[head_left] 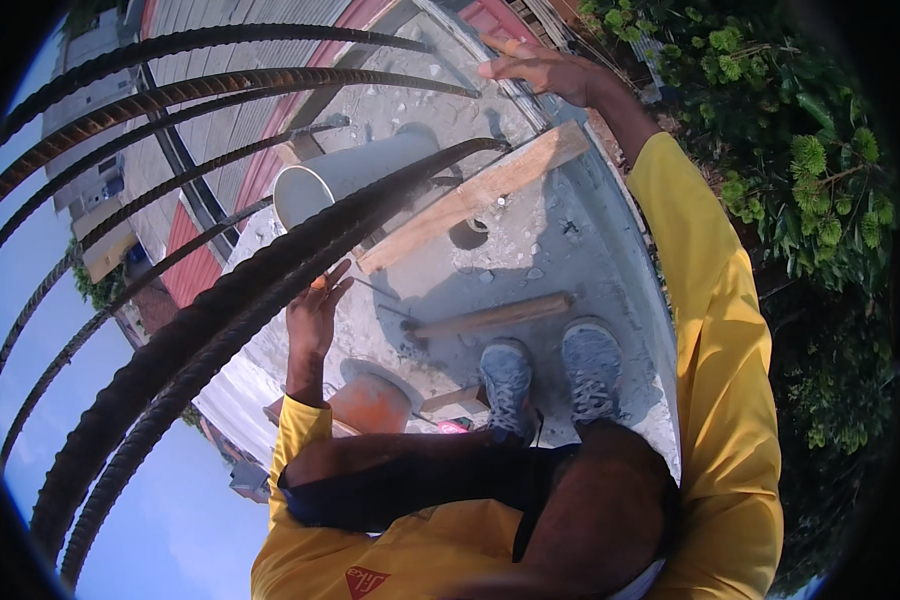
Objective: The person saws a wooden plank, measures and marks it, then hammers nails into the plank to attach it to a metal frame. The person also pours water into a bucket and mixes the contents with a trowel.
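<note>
Looks like a flat, pale wooden plank (pixel 473 199), straight-edged, warm brown where sunlit, dusty along the face. Lies aslant across the grey concrete slab (pixel 515 262), with the lower end toward the slab's left edge and the upper end close to the right edge. Cannot be told as fixed or loose. Comes close, at that upper end, to a narrow, weathered board (pixel 525 104); touching or just apart, impossible to tell. Runs, as for that board, along the upper right edge of the slab, slanting up and leftward toward the far edge. Includes also a small orange thing (pixel 318 283), mostly hidden, just left of the plank's lower end, too little visible to name.
</note>
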`<state>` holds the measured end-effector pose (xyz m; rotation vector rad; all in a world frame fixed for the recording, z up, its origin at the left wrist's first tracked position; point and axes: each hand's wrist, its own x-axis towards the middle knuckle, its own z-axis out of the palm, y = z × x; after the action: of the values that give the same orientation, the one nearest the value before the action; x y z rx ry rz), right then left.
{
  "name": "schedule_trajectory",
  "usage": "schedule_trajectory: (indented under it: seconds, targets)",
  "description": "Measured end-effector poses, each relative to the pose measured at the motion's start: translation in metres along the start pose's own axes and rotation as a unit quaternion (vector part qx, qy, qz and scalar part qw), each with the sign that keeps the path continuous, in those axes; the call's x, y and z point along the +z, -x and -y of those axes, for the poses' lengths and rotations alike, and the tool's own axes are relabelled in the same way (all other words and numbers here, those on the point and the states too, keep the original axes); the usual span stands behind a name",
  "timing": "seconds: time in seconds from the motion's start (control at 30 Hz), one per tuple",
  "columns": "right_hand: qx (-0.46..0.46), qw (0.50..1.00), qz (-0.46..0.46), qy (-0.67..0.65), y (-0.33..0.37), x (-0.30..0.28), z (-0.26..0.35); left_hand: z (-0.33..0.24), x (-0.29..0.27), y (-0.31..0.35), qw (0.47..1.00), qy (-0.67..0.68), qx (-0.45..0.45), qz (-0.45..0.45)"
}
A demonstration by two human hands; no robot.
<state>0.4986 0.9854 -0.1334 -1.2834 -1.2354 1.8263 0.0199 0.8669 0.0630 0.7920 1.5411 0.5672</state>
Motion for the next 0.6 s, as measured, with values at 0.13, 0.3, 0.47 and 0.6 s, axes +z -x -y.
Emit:
schedule_trajectory:
  seconds: [0.13,0.3,0.47,0.6]
  targets:
    - [-0.037,0.999,0.015,0.008,-0.008,-0.004,-0.015,0.0,0.003,-0.001,1.0,-0.007,-0.02,0.008]
    - [-0.086,0.988,-0.002,0.13,-0.028,-0.022,-0.057,0.002,0.003,-0.002,0.999,0.01,-0.003,0.034]
    - [-0.131,0.912,-0.023,0.388,-0.06,-0.041,-0.115,0.002,0.002,-0.001,0.999,0.001,0.001,0.042]
    - [0.019,0.918,-0.033,-0.394,-0.078,-0.038,-0.162,0.001,0.002,-0.002,0.998,0.015,-0.002,0.058]
